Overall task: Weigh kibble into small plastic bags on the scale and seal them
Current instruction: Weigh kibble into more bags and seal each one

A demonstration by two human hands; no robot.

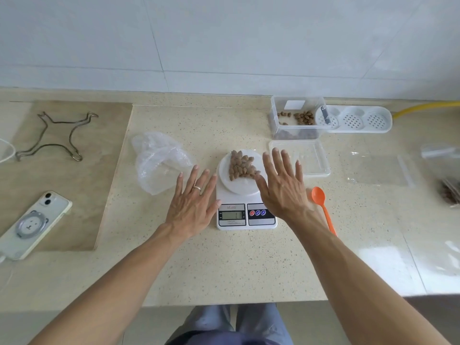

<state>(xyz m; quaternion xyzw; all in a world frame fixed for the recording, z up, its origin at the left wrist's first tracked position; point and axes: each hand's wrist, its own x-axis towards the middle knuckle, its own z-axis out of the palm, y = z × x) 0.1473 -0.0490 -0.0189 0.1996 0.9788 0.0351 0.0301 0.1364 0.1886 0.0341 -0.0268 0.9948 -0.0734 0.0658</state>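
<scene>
A white digital scale (245, 216) stands at the counter's middle, with a small clear bag of brown kibble (241, 165) lying on its round platform. My left hand (194, 202) is spread flat with straight fingers just left of the scale. My right hand (283, 188) is also spread flat, over the scale's right side, its thumb next to the kibble. Neither hand holds anything. A clear box with kibble (297, 118) stands behind, its lid (302, 158) lying in front of it. An orange spoon (322, 205) lies right of the scale.
A crumpled plastic bag (159, 158) lies left of the scale. A phone (34, 225) and a wire trivet (57, 135) rest on the board at left. A white perforated tray (358, 119) sits at the back right, with flat clear bags (383, 170) and a filled bag (450, 192) at far right.
</scene>
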